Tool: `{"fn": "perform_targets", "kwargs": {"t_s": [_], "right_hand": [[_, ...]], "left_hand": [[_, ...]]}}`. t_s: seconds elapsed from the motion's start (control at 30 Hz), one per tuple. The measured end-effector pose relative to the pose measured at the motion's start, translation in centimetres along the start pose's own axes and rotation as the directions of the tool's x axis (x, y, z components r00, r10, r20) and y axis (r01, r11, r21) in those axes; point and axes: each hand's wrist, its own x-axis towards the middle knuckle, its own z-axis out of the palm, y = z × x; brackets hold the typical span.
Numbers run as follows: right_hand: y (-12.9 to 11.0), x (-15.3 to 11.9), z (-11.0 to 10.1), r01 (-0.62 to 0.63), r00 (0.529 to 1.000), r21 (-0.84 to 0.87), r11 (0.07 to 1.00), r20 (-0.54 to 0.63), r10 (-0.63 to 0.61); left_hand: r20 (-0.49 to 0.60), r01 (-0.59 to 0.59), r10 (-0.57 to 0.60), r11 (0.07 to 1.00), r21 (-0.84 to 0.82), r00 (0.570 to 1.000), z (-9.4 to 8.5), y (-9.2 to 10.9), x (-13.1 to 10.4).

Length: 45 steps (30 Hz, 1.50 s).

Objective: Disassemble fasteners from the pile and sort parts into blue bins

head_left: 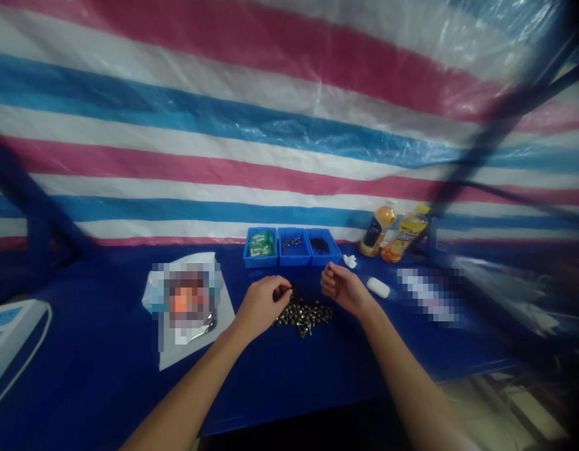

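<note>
A loose pile of small brass-coloured metal parts (305, 314), perhaps screws or pins, lies on the dark blue tabletop. My left hand (263, 302) is closed at the pile's upper left, thumb and fingertips pinched together. Whatever it pinches is too small to make out. To the right, my right hand (344, 289) hovers beside the pile with its fingers curled and the thumb against the forefinger. A tiny dark spot shows at its fingertips, too small to name. Beyond the hands stand a blue bin with small metal pieces (295, 257) and a blue bin with dark contents (325, 258).
A third blue bin (261, 263) holds green-tinted packets. Two drink bottles (376, 233) stand at the back right, near crumpled tissue (350, 260) and a white rounded case (378, 287). White paper (169, 358) lies left; a white device (14, 332) sits at the far left.
</note>
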Motion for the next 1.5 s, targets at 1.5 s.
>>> {"fn": "perform_targets", "kwargs": {"t_s": [1.5], "right_hand": [[1.3, -0.2, 1.6, 0.402, 0.912, -0.367, 0.839, 0.247, -0.328]], "left_hand": [[0.008, 0.039, -0.038, 0.986, -0.16, 0.999, 0.0, 0.9, -0.1]]}}
